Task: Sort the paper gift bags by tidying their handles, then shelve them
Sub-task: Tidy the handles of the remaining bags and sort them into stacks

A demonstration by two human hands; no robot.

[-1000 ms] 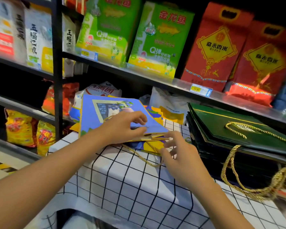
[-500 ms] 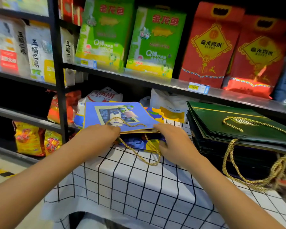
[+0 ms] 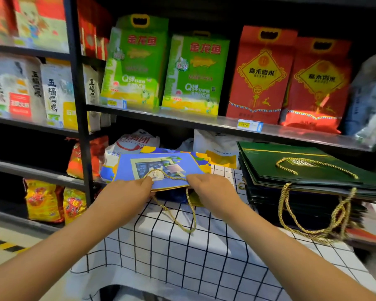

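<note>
Both hands grip the near edge of a flat blue gift bag (image 3: 161, 168) at the bench's (image 3: 182, 257) far edge: left hand (image 3: 126, 194) and right hand (image 3: 213, 192) fingers apparently clamped on it, probably to square it; 1 gold handle (image 3: 178, 216) dangles.

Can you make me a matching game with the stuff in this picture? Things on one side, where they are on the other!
Things:
1. blue gift bag
2. green gift bags
3. red rice bags
4. gold rope handle

Places:
A. hanging down over the checked tablecloth
B. standing on the upper shelf
C. held at its near edge by both hands, left hand and right hand
D. stacked flat on the right

Pairs: 1-C, 2-D, 3-B, 4-A
</note>
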